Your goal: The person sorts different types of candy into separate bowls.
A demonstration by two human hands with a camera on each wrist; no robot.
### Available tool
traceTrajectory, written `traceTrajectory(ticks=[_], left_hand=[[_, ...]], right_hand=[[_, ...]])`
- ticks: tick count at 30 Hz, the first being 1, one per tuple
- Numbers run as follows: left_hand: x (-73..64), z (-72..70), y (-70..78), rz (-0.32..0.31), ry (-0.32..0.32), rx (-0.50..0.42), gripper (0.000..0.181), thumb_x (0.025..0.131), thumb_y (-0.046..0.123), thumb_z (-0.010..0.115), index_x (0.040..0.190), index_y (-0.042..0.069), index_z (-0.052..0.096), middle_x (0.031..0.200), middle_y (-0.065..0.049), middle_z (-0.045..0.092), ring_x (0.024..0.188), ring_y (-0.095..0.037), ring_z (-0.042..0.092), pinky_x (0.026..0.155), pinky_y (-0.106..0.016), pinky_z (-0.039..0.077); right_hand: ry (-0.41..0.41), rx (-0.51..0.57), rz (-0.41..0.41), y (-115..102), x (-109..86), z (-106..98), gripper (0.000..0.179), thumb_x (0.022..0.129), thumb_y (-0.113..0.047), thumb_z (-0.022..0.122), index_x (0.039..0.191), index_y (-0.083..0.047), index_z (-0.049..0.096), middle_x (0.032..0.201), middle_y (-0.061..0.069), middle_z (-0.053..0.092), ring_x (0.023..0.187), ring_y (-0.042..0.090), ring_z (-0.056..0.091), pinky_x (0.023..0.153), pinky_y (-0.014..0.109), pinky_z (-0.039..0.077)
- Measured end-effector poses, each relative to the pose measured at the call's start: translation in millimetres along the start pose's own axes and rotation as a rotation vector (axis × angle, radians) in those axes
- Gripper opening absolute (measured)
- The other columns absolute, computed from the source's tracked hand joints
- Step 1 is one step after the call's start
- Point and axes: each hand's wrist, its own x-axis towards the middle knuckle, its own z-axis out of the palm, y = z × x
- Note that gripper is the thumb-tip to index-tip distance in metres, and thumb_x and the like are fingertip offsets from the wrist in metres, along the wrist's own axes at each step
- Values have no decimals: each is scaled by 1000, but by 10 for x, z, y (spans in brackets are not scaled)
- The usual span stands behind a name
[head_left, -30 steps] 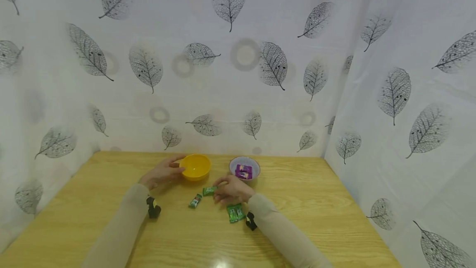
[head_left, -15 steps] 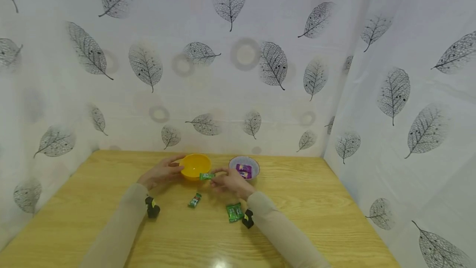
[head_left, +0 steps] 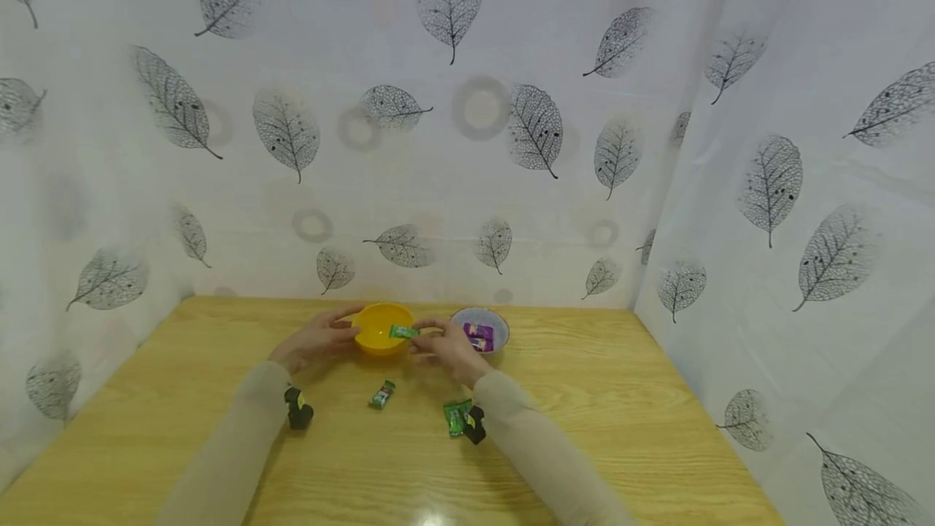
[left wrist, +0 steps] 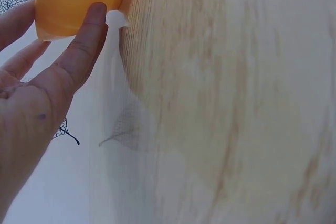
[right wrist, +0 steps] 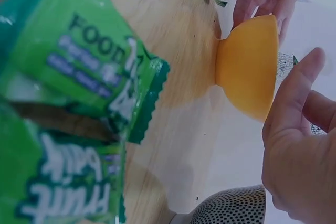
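My left hand [head_left: 317,339] holds the yellow bowl [head_left: 374,346] at its left side, with the thumb near and the other fingers reaching round the far rim. In the left wrist view the fingertips lie against the bowl's outer wall. My right hand [head_left: 449,351] pinches a green-wrapped candy [head_left: 402,332] by one end, above the bowl's right part. That candy is mostly hidden behind the fingers in the right wrist view. Another green-wrapped candy [head_left: 382,394] lies on the table in front of the bowl. More green-wrapped candies [head_left: 456,418] lie under my right wrist, seen large in the right wrist view [right wrist: 68,61].
A pale bowl [head_left: 499,329] with purple-wrapped candies [head_left: 478,331] stands right behind my right hand; its dotted outer wall shows in the right wrist view. The wooden table [head_left: 621,428] ends at a leaf-patterned curtain [head_left: 467,185] at the back.
My right hand has picked the green candy up from the table and carried it up and forward over the yellow bowl. The left hand has stayed at the bowl.
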Motion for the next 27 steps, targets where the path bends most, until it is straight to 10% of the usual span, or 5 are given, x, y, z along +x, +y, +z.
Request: traceTrajectory(ticks=[27], left_hand=[[5, 9, 25, -24, 18, 13, 60, 102, 11, 50, 155, 6, 22, 148, -34, 34, 124, -29, 55, 104, -41, 49]], right_hand=[[72, -37, -76, -5, 138, 101, 39, 94, 0, 60, 132, 8, 53, 115, 32, 63, 97, 37, 68, 83, 44, 60]])
